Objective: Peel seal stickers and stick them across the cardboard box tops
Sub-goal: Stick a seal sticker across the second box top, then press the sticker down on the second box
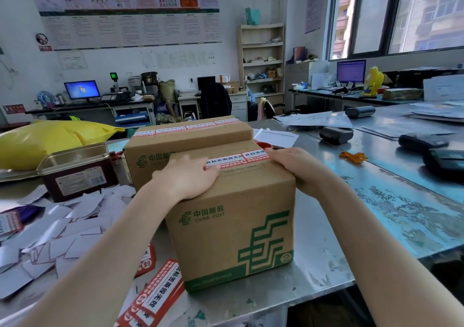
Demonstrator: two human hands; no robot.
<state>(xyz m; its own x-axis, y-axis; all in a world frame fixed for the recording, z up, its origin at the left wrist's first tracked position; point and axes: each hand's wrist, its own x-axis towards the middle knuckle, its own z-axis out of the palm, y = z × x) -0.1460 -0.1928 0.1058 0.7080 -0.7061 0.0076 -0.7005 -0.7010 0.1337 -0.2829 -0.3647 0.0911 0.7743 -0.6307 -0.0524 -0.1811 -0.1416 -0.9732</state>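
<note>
A brown China Post cardboard box (233, 228) stands in front of me on the metal table. A strip of red-and-white seal stickers (236, 160) runs across its top seam. My left hand (188, 178) lies flat on the left part of the top, fingers pressing the sticker's left end. My right hand (293, 166) rests over the box's right top edge, fingers pressing the sticker's right end. Behind stands a second, larger box (175, 146) with seal stickers (185, 127) along its top. Unpeeled sticker sheets (158, 299) lie at the table's front edge.
Several white backing papers (57, 228) litter the table at left, beside an open tin (75, 168) and a yellow bag (50, 141). At right lie black handheld devices (336, 134), papers (313, 119) and an orange scrap (352, 156). The table edge (326, 291) runs close in front.
</note>
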